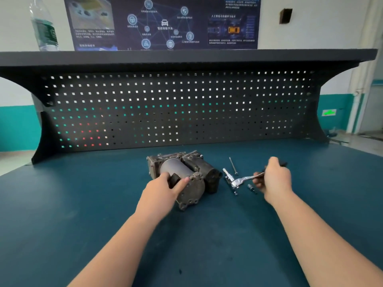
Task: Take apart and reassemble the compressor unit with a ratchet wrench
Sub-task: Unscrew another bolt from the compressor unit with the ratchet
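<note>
Compressor unit (184,177): I see it lying on the blue table (103,204), mid-view, its cylinder's long axis running from far left toward me on the right, end plate facing me.
Left hand (163,191): its grip is clenched round the near end of the unit, fingers curled over a dark block on top, steadying it.
Right hand (275,179): its grip grasps the dark handle of the ratchet wrench (244,180).
Wrench axis: roughly left to right, head pointing toward the unit, handle off to the right.
Key relation: the unit lies to the left of the wrench head, near but apart; the right hand is the nearer one for driving.
Loose parts: a long bolt (233,165) and a small fitting (251,187) lie on the table by the wrench.
Judgement: I reckon disassembly is under way.
</note>
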Demonstrator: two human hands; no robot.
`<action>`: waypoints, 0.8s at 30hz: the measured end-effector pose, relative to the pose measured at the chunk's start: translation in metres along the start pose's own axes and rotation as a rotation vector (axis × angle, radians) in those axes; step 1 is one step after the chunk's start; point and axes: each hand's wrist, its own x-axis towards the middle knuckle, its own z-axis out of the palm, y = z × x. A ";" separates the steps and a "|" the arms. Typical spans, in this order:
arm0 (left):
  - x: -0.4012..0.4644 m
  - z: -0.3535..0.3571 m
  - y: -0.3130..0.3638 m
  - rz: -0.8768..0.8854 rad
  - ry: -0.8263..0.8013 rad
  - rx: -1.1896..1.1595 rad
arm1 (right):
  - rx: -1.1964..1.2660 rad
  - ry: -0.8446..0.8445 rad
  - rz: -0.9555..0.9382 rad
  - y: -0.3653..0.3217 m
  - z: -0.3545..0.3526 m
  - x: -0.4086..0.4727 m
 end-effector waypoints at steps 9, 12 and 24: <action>0.002 0.002 -0.008 0.118 0.070 0.014 | 0.134 0.345 0.162 0.008 -0.045 0.057; 0.001 0.000 -0.008 0.108 0.040 -0.019 | 0.269 0.356 0.223 0.006 -0.047 0.058; 0.001 0.001 -0.014 0.124 -0.117 -0.161 | 0.220 0.186 0.258 0.004 -0.042 0.047</action>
